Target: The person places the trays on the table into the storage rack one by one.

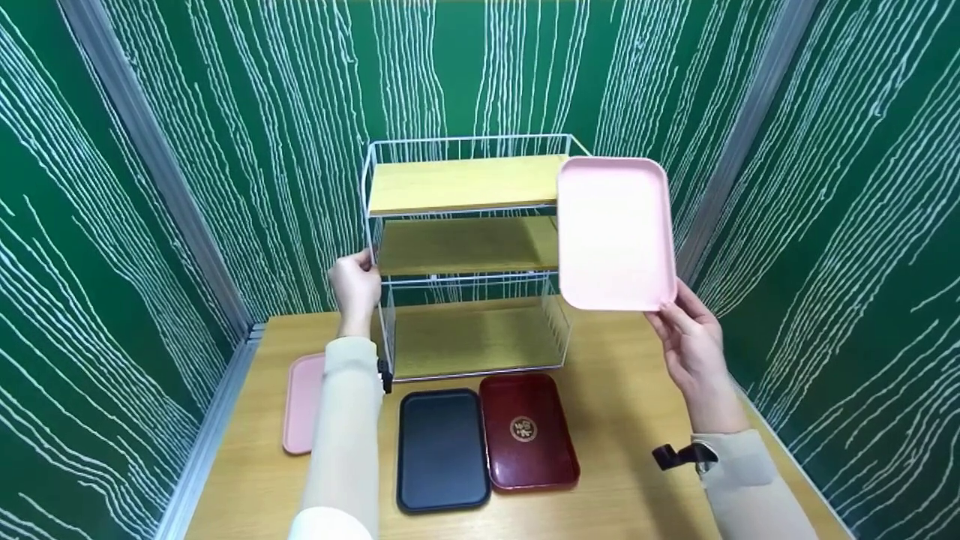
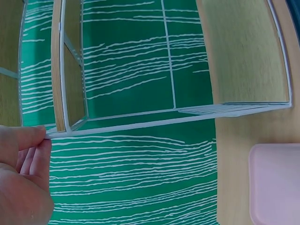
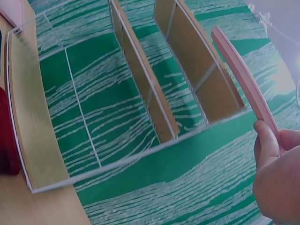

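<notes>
My right hand (image 1: 694, 341) pinches a pink tray (image 1: 616, 236) by its lower right corner, holding it up in front of the rack's right side. In the right wrist view the pink tray (image 3: 243, 75) appears edge-on between thumb and fingers. My left hand (image 1: 356, 285) grips the left side frame of a white wire rack (image 1: 466, 277) with three wooden shelves. Thumb and fingertips of the left hand (image 2: 26, 168) close on the wire near a shelf edge in the left wrist view. The held tray covers part of the upper shelves' right ends.
On the wooden table (image 1: 615, 450) lie a black tray (image 1: 442, 450) and a dark red tray (image 1: 529, 442) with a gold emblem, side by side before the rack. Another pink tray (image 1: 302, 405) lies at left, partly behind my left forearm. Green walls (image 1: 480, 75) with white streaks enclose the table.
</notes>
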A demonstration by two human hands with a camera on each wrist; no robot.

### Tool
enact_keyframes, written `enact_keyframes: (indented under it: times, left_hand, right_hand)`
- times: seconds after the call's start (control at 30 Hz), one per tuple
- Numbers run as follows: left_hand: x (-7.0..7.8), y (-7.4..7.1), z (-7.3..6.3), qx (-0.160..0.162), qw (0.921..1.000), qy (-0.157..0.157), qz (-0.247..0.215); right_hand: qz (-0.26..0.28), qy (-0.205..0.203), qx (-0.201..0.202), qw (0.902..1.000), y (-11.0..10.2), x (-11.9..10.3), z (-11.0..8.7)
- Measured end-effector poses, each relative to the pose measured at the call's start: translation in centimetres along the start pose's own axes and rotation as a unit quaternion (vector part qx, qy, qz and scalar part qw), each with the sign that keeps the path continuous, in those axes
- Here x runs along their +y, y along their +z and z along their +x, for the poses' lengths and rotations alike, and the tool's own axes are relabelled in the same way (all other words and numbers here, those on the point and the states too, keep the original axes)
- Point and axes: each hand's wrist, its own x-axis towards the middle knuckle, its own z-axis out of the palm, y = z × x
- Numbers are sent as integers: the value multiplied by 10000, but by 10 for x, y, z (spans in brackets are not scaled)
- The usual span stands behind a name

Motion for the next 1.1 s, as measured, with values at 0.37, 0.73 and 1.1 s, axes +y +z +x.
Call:
enact_keyframes:
  times: [0.37, 0.73, 1.1]
  left_hand:
    - [-2, -1, 0, 99, 9997, 172, 144]
    - [-1, 0, -1, 97, 9997, 165, 133]
    - [0, 0, -1, 33, 9999, 65, 106]
  right_hand:
    - [-220, 220, -321, 9990, 51, 10, 7]
    - [-296, 809, -259, 9959, 98, 8, 15]
    - [-39, 1072, 63, 9942, 124, 3, 35]
